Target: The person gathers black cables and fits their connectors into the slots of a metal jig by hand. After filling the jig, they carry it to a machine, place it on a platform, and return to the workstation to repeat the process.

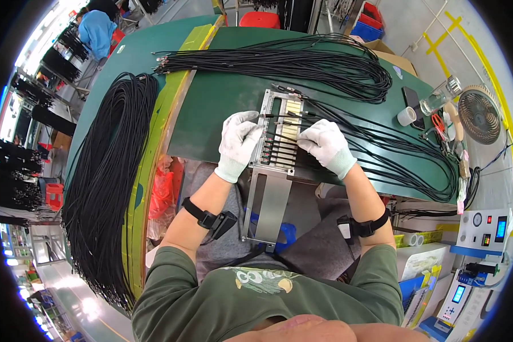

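Green table: gloved hands, left, right, apart, hide cable ends on fixture.

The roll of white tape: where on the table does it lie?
In the head view, the roll of white tape lies on the green table to the person's right, beside a dark flat phone and a clear bottle, beyond the right hand.
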